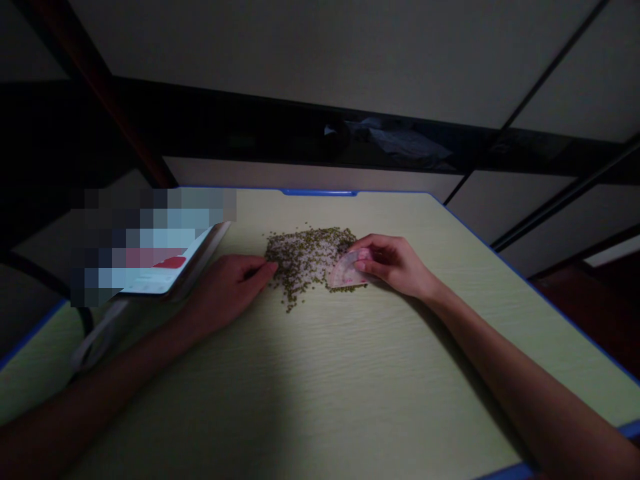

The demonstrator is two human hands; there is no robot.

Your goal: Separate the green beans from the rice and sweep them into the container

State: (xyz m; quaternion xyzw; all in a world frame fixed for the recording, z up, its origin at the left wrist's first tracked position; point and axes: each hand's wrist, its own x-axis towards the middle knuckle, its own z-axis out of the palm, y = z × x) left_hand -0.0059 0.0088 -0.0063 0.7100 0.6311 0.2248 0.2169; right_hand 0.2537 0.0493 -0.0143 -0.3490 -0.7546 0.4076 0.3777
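A spread pile of small green beans and whitish grains lies on the pale table. At its left edge rests my left hand, the thumb and fingertips drawn together against the beans. Whether anything is pinched there is too small to tell. My right hand grips a clear, pinkish protractor between thumb and fingers at the right side of the pile. The protractor is tilted, its curved side toward the pile and its lower edge by some beans. Part of it is hidden by my fingers.
A lit tablet, partly blurred out, stands at the left behind my left forearm, with a pale cable or strap near it. The table has blue edging. Behind it, a dark shelf gap holds a plastic bag.
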